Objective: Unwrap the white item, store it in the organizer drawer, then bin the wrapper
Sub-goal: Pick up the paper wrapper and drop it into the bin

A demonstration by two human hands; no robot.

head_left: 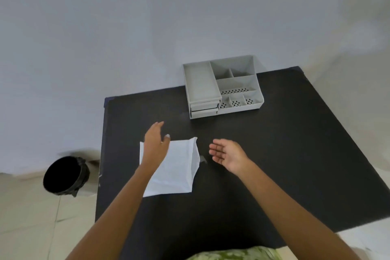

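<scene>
1. We see a black desk [263, 164] standing against a pale wall [147, 27], with a tiled floor [31, 217] to its left.
2. At the far edge of the desk sits a grey desk organizer [223, 86]. Its left part has a flat tray on top and two stacked drawers [203, 110] beneath, both pushed in. Its right part is divided into open compartments, some with perforated bottoms.
3. On the near-left part of the desk lies the white wrapped item [179, 167], a flat, roughly square packet with its right edge folded up slightly. It is well apart from the organizer.
4. On the floor to the left of the desk stands a round bin [65, 175] lined with a black bag, its mouth open.
5. Our left hand [156, 145] hovers over the upper left part of the white packet; its fingers [159, 125] are spread and grip nothing. We cannot tell whether the palm touches the packet.
6. Our right hand [229, 154] is just to the right of the packet, palm turned inward, fingers [215, 150] loosely extended and empty.
7. A small pale scuff [203, 158] marks the desk between the packet and the right hand.
</scene>
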